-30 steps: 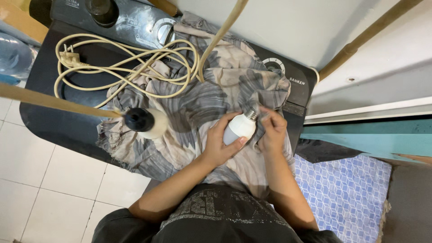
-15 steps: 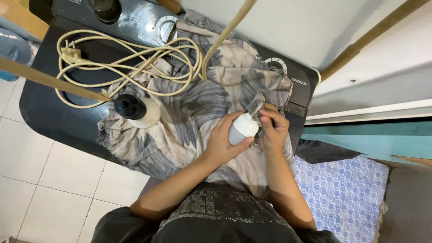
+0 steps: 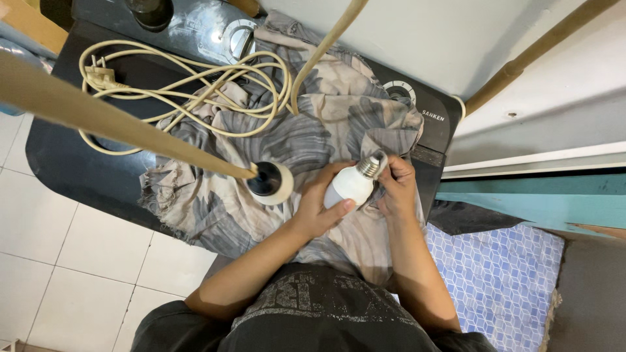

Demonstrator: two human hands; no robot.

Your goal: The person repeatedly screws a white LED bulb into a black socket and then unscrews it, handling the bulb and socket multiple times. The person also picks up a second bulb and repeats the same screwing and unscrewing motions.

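1. Fingers of the left hand [image 3: 317, 207] curl around the white body of one LED light bulb [image 3: 349, 184], with the thumb pressed along its lower side.
2. Right hand [image 3: 396, 188] has its fingertips closed on the bulb's metal screw base [image 3: 372, 165], and a fold of cloth is gathered just under that hand.
3. That bulb is held just above one grey and beige patterned cloth [image 3: 287, 140], which is spread over the top of a dark washing machine [image 3: 68, 163].
4. One black lamp socket with a cream collar [image 3: 268, 182] hangs on a beige cord [image 3: 98, 117] close to the camera, just to the left of the left hand and apart from it.
5. One cream power cable [image 3: 195, 81] lies coiled in several loops on the machine top and partly on the cloth; its single two-pin plug [image 3: 99, 73] rests at the left end.
6. Two round control dials show on the machine: one [image 3: 238, 37] near the top of the cloth, one [image 3: 399, 90] at the cloth's right edge.
7. One blue patterned mat [image 3: 495, 280] lies on the floor to the right, and white floor tiles [image 3: 65, 261] lie to the left.
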